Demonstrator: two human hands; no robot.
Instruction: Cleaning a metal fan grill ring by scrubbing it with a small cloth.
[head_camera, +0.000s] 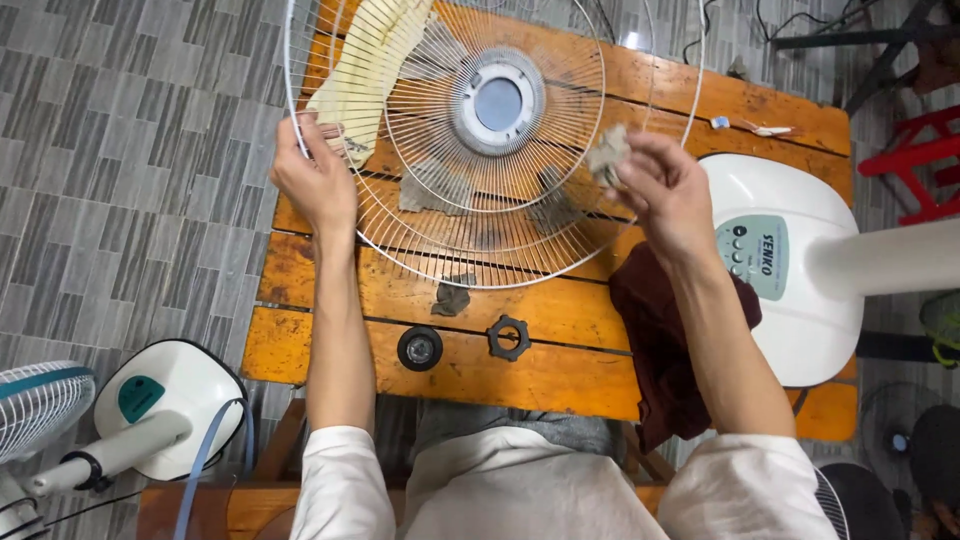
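We're mid-clean on fan grille (470, 150), propped over wooden table (560, 300): left hand (315, 180) clamped on rim, right hand (660, 185) pinching dust clump (607, 152). Next prob needs ditching clump w/o dropping grille

Your left hand (315, 180) grips the fan grille (480, 140) rim; your right hand (665, 190) pinches a dust clump (607, 153) against its wires. Below your left fingers on the table (560, 370): round cap (420, 348), then locking nut (508, 337) to its right. Cloth (660, 350) lies under your right wrist, fan base (790, 270) right of it.
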